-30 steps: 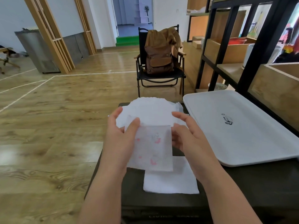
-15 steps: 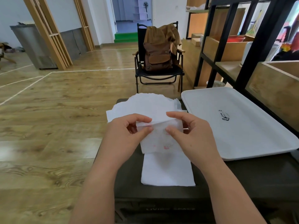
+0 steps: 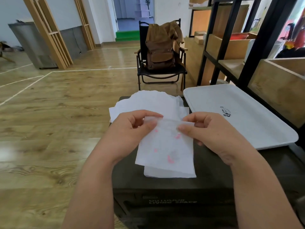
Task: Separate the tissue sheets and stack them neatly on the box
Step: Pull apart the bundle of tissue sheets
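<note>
1. The box, dark and flat-topped, serves as the work surface, so everything for the task sits within easy reach on its lid.
2. A white tray lies on the right side of the box, bare and apart from the paper; its purpose is unclear.
3. A loose pile of tissue lies at the far edge of the box, probably the unsorted supply.
4. A neat stack lies flat at the near edge, likely where finished sheets go.
5. The held tissue, faintly pink-printed, hangs above that stack so a freed sheet can drop straight onto it.
6. The left hand and right hand each pinch the top edge between thumb and forefinger, close together, seemingly to peel the plies apart.
</note>
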The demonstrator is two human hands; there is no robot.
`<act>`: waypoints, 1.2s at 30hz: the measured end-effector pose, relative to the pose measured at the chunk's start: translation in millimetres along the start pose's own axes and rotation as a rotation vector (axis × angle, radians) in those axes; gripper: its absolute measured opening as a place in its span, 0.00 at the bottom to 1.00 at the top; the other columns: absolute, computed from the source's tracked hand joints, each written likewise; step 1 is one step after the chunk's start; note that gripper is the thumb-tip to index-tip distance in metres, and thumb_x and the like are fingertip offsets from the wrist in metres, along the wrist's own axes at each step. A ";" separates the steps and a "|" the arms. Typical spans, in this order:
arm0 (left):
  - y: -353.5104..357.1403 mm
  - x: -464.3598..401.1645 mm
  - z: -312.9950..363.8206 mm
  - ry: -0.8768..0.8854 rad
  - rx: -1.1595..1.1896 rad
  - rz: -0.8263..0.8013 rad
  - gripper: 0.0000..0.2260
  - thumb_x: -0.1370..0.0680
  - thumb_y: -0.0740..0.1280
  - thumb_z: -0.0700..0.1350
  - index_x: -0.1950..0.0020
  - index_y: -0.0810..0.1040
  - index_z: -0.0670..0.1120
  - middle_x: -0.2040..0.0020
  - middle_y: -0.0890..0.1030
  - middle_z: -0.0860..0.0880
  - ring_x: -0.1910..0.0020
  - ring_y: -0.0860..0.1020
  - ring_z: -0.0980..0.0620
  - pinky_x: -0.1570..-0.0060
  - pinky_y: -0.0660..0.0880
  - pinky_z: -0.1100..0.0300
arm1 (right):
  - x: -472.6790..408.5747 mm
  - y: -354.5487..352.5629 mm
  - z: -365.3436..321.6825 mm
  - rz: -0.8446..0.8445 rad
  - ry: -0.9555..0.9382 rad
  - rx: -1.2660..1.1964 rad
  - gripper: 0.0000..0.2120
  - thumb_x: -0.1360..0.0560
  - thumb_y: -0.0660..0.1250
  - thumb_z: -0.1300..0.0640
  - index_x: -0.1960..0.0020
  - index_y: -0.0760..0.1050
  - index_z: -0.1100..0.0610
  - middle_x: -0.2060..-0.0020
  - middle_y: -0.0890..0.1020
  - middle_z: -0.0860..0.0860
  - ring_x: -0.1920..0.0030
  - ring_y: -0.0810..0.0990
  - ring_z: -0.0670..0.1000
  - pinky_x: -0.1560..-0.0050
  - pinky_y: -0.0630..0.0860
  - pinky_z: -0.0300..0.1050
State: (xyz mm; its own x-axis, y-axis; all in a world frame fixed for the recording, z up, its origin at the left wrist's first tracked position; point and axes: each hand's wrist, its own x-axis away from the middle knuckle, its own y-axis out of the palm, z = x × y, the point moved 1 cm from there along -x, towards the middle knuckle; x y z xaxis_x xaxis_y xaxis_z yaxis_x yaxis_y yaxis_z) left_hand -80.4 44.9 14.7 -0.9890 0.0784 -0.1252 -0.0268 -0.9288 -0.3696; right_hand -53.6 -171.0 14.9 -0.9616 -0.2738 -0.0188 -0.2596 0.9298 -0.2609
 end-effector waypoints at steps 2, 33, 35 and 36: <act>1.4 -1.6 -10.4 -0.120 -0.166 -0.031 0.08 0.22 0.69 0.49 0.49 0.82 0.65 0.74 0.70 0.58 0.72 0.71 0.62 0.69 0.68 0.73 | -3.2 2.0 9.1 0.024 0.114 0.184 0.02 0.28 0.74 0.52 0.57 0.81 0.50 0.65 0.85 0.45 0.68 0.82 0.39 0.67 0.73 0.32; 47.4 -59.4 -44.3 0.150 -0.801 0.157 0.22 0.25 0.69 0.38 0.32 0.76 0.50 0.29 0.72 0.51 0.27 0.64 0.51 0.31 0.60 0.59 | -19.7 17.6 36.6 0.232 0.064 0.467 0.07 0.28 0.72 0.50 0.56 0.73 0.43 0.70 0.75 0.44 0.62 0.72 0.27 0.66 0.68 0.23; 46.7 -60.2 -43.8 0.168 -0.809 0.179 0.21 0.25 0.68 0.38 0.32 0.77 0.50 0.29 0.73 0.50 0.28 0.65 0.50 0.30 0.60 0.57 | -19.3 18.9 36.6 0.232 0.064 0.472 0.08 0.28 0.72 0.49 0.57 0.73 0.42 0.70 0.76 0.44 0.62 0.71 0.26 0.69 0.69 0.26; 46.2 -60.7 -43.2 0.182 -0.811 0.198 0.19 0.25 0.68 0.39 0.34 0.79 0.49 0.31 0.75 0.50 0.29 0.67 0.50 0.32 0.60 0.59 | -19.3 19.5 36.5 0.231 0.065 0.473 0.08 0.28 0.72 0.49 0.57 0.72 0.42 0.70 0.76 0.44 0.62 0.71 0.26 0.72 0.68 0.27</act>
State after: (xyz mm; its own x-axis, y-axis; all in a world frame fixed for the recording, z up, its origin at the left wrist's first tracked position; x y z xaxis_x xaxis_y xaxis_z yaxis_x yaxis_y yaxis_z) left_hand -15.3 12.9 -34.6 -0.9237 0.0632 -0.3778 0.3255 -0.3905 -0.8612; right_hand -36.9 -156.6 -25.1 -0.9964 -0.0452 -0.0717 0.0139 0.7473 -0.6644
